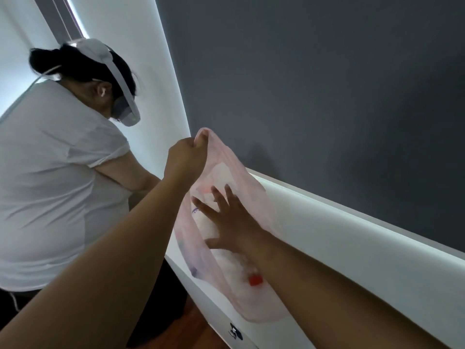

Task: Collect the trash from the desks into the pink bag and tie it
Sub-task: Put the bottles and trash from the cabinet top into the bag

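Dark grey wall [327, 84], white ledge [352, 230] (lit), wood floor [201, 331].

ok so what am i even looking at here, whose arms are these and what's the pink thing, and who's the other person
This is a single picture from a camera worn on a person's head, looking forward and down, so the two bare arms reaching in from the bottom are the wearer's own. The left hand pinches the top of a thin pink bag and holds it up. The right hand is open, fingers spread, pressed flat against the bag's side. Through the plastic you can see white crumpled trash and a small red item. Behind the bag runs a white ledge under a dark grey wall. The other person, in a white shirt with a headset on, is bent over something out of sight.
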`<state>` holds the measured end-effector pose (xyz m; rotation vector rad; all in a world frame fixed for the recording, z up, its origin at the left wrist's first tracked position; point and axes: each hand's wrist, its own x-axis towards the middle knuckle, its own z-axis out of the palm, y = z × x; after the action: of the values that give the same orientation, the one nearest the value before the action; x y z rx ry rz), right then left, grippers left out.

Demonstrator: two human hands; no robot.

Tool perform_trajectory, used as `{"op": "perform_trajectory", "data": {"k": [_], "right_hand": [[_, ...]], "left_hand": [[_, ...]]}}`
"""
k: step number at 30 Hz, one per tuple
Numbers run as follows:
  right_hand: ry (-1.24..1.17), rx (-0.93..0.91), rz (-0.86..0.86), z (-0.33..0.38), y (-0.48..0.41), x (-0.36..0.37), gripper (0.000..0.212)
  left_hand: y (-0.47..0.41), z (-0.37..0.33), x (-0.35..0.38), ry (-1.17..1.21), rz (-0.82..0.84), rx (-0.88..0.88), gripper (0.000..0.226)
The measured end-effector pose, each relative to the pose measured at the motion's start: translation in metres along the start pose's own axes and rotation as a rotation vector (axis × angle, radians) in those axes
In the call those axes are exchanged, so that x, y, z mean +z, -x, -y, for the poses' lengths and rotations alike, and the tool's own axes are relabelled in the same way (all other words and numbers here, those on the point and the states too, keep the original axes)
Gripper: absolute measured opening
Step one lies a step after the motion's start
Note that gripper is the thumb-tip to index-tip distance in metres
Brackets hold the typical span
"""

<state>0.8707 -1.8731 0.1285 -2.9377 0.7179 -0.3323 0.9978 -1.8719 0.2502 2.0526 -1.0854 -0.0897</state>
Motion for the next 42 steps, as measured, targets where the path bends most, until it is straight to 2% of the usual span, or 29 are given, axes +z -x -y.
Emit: {"op": "perform_trajectory", "data": {"k": [2,4,6,8,10,13,15,17,19,22,24,27,31,34,37,39,42], "right_hand": [[-0.089,-0.013,-0.065,-0.009,0.023,-0.014,0.082],[-0.125,-0.014,-0.266,-0.019,0.054,-0.023,0.063],[-0.059,0.081,-0.433,-0.039,0.093,-0.021,0.058],[-0.061,0.298,-0.392,-0.058,0.138,-0.011,0.069],[-0.118,0.492,-0.237,-0.067,0.180,0.002,0.087],[-0.225,0.640,-0.060,-0.066,0.213,0.014,0.103],[-0.222,0.620,0.099,-0.066,0.219,0.013,0.103],[-0.213,0.593,0.297,-0.067,0.222,0.011,0.095],[-0.221,0.624,0.353,-0.065,0.224,0.009,0.086],[-0.195,0.675,0.192,-0.061,0.213,-0.010,0.078],[-0.357,0.673,0.062,-0.054,0.192,-0.033,0.072],[-0.678,0.502,0.089,-0.025,0.150,-0.065,0.069],[-0.713,0.361,0.039,0.016,0.089,-0.074,0.073],[-0.772,0.419,0.034,0.031,0.032,-0.066,0.083],[-0.834,0.506,-0.143,0.039,-0.019,-0.059,0.083],[-0.741,0.482,-0.218,0.044,-0.030,-0.054,0.074],[-0.267,0.335,-0.192,0.038,-0.004,-0.044,0.056]], "left_hand": [[0.003,-0.002,0.005,-0.007,0.014,0.024,0.058],[0.009,-0.002,0.014,-0.049,0.013,0.093,0.061],[0.016,0.000,0.021,-0.114,0.004,0.137,0.065],[0.018,0.004,0.026,-0.183,0.016,0.108,0.069],[0.022,0.003,0.031,-0.237,0.027,0.078,0.076],[0.032,-0.002,0.043,-0.308,0.026,0.094,0.078],[0.039,-0.009,0.048,-0.345,0.005,0.100,0.075],[0.045,-0.013,0.050,-0.359,0.003,0.107,0.075],[0.050,-0.015,0.050,-0.358,0.014,0.109,0.075],[0.054,-0.016,0.046,-0.354,0.016,0.113,0.072],[0.056,-0.016,0.040,-0.339,0.011,0.119,0.069],[0.055,-0.014,0.025,-0.310,0.014,0.092,0.058],[0.050,-0.008,0.003,-0.232,0.011,0.051,0.049],[0.044,0.009,-0.014,-0.169,0.014,0.060,0.051],[0.034,0.027,-0.032,-0.133,0.006,0.065,0.056],[0.025,0.036,-0.045,-0.134,-0.025,0.067,0.056],[0.012,0.048,-0.063,-0.224,-0.073,0.140,0.054]]}}
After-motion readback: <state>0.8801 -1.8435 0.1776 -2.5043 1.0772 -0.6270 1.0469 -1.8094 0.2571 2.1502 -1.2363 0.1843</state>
